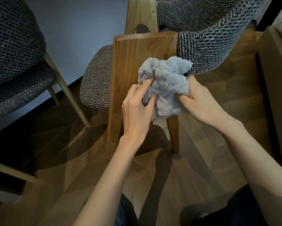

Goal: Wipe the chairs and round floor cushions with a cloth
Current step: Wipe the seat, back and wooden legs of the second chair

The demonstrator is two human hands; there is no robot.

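Note:
A fluffy light grey cloth (165,82) is bunched up in front of the wide wooden leg panel (130,62) of a chair with a tweed backrest (210,38) and a woven seat (96,79). My left hand (137,111) pinches the cloth's left side with its fingers. My right hand (200,101) grips the cloth's right side, thumb pressed into the fabric. Both hands hold the cloth against the panel's right part, just below the backrest.
A second chair with dark woven upholstery (14,54) and pale wooden legs (67,92) stands at the left. A brown furniture side (277,95) rises at the right. The floor is wood parquet (104,168). My knees show at the bottom edge.

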